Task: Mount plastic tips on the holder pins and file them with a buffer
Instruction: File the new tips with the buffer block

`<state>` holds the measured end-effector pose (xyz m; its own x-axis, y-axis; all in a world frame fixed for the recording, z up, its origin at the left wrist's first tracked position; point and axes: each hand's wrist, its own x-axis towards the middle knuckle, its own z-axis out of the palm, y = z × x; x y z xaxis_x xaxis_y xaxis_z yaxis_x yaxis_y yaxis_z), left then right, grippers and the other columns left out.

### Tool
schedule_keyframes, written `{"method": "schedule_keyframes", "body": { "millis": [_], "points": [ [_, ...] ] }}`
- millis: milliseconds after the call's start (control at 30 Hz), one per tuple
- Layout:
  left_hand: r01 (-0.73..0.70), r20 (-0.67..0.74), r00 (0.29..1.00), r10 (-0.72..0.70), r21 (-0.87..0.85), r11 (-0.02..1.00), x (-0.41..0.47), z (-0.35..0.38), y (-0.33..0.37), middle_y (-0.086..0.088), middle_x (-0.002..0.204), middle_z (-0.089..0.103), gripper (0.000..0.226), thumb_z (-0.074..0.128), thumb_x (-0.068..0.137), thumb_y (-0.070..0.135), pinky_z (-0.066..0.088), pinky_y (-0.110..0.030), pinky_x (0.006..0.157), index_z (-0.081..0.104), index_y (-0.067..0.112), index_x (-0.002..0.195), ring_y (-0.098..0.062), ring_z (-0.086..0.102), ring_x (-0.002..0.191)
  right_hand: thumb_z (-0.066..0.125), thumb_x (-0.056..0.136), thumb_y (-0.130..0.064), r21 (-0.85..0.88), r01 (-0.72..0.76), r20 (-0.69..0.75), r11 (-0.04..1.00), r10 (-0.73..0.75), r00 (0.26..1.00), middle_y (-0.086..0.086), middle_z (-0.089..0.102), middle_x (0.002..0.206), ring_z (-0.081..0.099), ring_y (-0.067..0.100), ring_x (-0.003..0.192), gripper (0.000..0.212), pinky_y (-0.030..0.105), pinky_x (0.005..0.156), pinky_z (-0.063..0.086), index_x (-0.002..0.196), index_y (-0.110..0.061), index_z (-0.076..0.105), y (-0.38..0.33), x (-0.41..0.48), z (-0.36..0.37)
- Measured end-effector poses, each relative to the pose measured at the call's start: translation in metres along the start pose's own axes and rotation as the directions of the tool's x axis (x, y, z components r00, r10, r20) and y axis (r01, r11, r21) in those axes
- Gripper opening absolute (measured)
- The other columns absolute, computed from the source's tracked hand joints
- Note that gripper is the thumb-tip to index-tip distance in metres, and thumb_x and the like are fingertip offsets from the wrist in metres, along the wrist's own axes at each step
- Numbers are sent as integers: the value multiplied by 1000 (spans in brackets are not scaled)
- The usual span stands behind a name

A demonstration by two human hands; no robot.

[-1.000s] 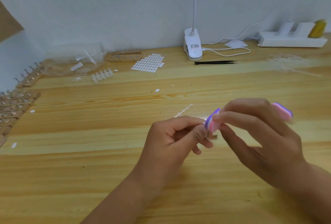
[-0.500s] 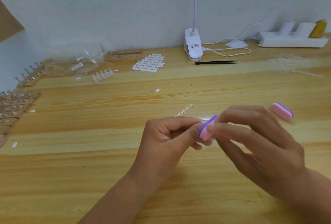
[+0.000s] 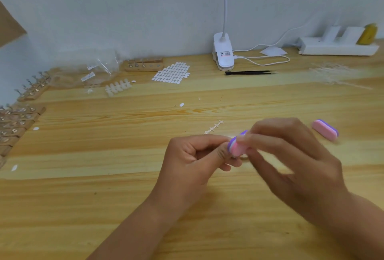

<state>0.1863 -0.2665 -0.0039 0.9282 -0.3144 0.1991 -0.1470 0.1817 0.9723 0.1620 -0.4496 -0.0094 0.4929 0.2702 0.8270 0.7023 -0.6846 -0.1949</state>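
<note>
My left hand (image 3: 193, 160) is curled, with thumb and fingers pinching something small that my fingers hide. My right hand (image 3: 291, 162) pinches a pink and purple buffer block (image 3: 236, 145) and holds it against my left fingertips; this hand is blurred by motion. A second pink and purple buffer (image 3: 325, 130) lies on the table to the right. An empty plastic tip sprue (image 3: 214, 127) lies just behind my hands. Wooden holders with metal pins (image 3: 18, 118) line the left edge, and another holder (image 3: 143, 65) stands at the back.
A sheet of white oval stickers (image 3: 171, 72), a strip of plastic tips (image 3: 117, 88) and clear bags (image 3: 91, 70) lie at the back left. A clip lamp (image 3: 223, 54), black tweezers (image 3: 249, 72) and a white power strip (image 3: 338, 48) stand by the wall.
My right hand has slid the buffer down and to the left along my left fingertips. My left hand has stayed almost still.
</note>
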Motion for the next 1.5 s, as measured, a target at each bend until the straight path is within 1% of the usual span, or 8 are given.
{"method": "schedule_keyframes", "body": {
  "millis": [100, 267, 467, 933, 1133, 1267, 1400, 1500],
  "points": [
    [-4, 1, 1000, 4, 24, 1000, 0, 1, 0, -8, 72, 75, 8, 73, 83, 11, 54, -24, 61, 79, 8, 87, -17, 70, 65, 68, 88, 8, -31, 36, 34, 999, -35, 999, 11, 68, 99, 64, 23, 91, 26, 26, 91, 49, 109, -6, 73, -2, -4, 4],
    [38, -23, 999, -39, -36, 999, 1, -2, 0, -8, 77, 75, 13, 68, 81, 13, 57, -27, 62, 77, 3, 84, -23, 73, 69, 68, 92, 0, -123, -144, -56, 982, 138, 989, 9, 66, 100, 65, 24, 91, 21, 20, 94, 46, 108, -12, 72, 24, 4, -14],
    [19, 4, 1000, -20, 8, 1000, 0, 0, 0, -8, 76, 75, 10, 71, 85, 15, 56, -27, 62, 77, 7, 86, -22, 73, 68, 70, 89, 4, -60, 8, -10, 998, -9, 1000, 11, 68, 95, 65, 21, 87, 20, 24, 88, 49, 105, -8, 74, 0, -1, -1],
    [33, -16, 999, -32, 34, 999, -1, 0, -2, -5, 77, 75, 9, 69, 86, 9, 57, -27, 61, 76, 6, 84, -22, 73, 69, 68, 88, 2, -103, -98, -31, 990, 96, 995, 4, 65, 97, 62, 18, 88, 18, 18, 90, 44, 99, -10, 74, 15, 2, -7],
    [16, -21, 1000, -15, 36, 999, -1, 0, 0, -5, 75, 75, 10, 68, 86, 11, 57, -26, 61, 78, 7, 86, -19, 72, 66, 69, 88, 6, -110, -12, 25, 994, 15, 1000, 11, 67, 95, 66, 24, 86, 15, 30, 85, 51, 98, -4, 76, 9, -1, 0],
    [40, -41, 998, -40, 1, 999, 0, -2, -1, -9, 76, 75, 10, 68, 87, 7, 57, -27, 61, 77, 3, 86, -21, 73, 66, 71, 87, 3, -88, -119, -41, 989, 116, 992, 1, 64, 98, 62, 14, 91, 23, 16, 93, 45, 103, -12, 72, 13, 3, -6],
    [14, -2, 1000, -14, 44, 999, -2, 1, -1, -7, 75, 75, 14, 70, 84, 18, 57, -26, 62, 78, 8, 88, -19, 72, 67, 69, 89, 1, -58, 13, 13, 998, -12, 1000, 9, 67, 97, 64, 20, 88, 18, 25, 88, 49, 103, -8, 75, -1, -2, 2],
    [38, -29, 999, -38, -9, 999, 0, -3, 1, -10, 76, 75, 17, 68, 81, 16, 57, -27, 62, 77, 3, 88, -22, 72, 66, 69, 87, 5, -143, -62, -8, 988, 62, 998, 7, 66, 95, 65, 22, 87, 19, 24, 89, 49, 101, -6, 75, 14, 1, -3]
  ]
}}
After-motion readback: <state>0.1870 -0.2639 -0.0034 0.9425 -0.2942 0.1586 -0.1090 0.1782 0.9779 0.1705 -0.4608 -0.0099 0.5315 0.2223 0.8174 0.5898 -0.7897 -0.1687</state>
